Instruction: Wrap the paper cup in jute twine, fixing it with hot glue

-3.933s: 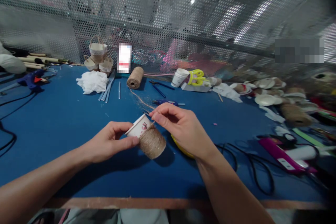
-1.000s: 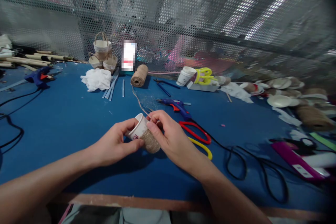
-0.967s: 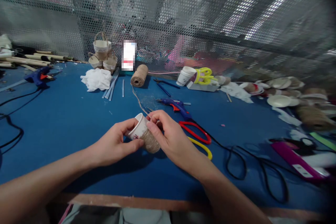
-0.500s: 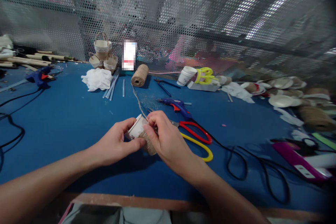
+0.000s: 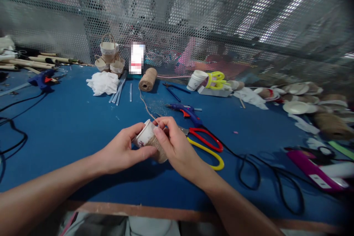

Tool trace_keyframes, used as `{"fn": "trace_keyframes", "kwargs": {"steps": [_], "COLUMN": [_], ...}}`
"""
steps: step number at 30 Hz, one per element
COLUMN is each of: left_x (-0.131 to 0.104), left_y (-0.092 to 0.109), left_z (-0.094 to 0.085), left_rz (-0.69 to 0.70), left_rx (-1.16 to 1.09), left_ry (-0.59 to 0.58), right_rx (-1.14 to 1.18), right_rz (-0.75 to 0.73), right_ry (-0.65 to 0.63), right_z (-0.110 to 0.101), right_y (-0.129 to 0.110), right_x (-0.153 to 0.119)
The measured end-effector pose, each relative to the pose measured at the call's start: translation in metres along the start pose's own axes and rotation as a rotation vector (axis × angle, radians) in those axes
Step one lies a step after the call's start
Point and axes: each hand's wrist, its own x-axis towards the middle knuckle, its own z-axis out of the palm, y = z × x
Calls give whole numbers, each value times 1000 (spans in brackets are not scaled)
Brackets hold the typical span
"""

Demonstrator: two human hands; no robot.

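Left hand (image 5: 121,152): curled, thumb and fingers closed on paper cup (image 5: 144,135) near the rim; thumb across the wrapped part.
Right hand (image 5: 178,145): thumb and index pinched together on jute twine (image 5: 145,106) at the cup wall; other fingers folded, partly hidden.
Cup: between both hands, above the near-middle of blue bench (image 5: 69,118), tilted, mouth toward upper left. Lower part wrapped in twine, upper part bare white with a dark print.
Twine run: from twine spool (image 5: 149,79), lying on its side at the back, down to right fingers.
Right of hands: scissors (image 5: 206,131), red and yellow handles; blades partly hidden by right hand.
Behind scissors: blue glue gun (image 5: 189,111), lying on its side.
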Motion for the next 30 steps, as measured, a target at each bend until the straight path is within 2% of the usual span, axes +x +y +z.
{"fn": "trace_keyframes", "kwargs": {"steps": [4, 7, 9, 13, 18, 20, 22, 24, 27, 30], "left_x": [-2, 0, 2, 7, 9, 9, 9, 9, 10, 12], "left_y": [0, -4, -7, -9, -8, -8, -7, -6, -5, -5], "left_z": [-5, -10, -12, -13, -11, -12, -12, -13, -14, -13], "left_rz": [88, 193, 225, 161, 124, 120, 113, 108, 93, 81], "left_rx": [-109, -233, -306, -359, -355, -354, -358, -358, -344, -328], "left_ry": [51, 216, 343, 500, 479, 475, 494, 519, 533, 518], "right_rx": [311, 663, 828, 958, 1006, 950, 756, 450, 104, -42], "right_rz": [254, 444, 513, 574, 705, 661, 523, 341, 115, -25], "right_ry": [21, 33, 24, 8, -221, -191, -13, 143, 182, 196], "right_z": [-6, -9, -9, -9, -10, -9, -7, -6, -3, -1], "right_y": [-2, -1, 0, 2, -1, 1, 5, 8, 12, 13], "right_x": [5, 10, 12, 15, 18, 18, 16, 13, 8, 6]}}
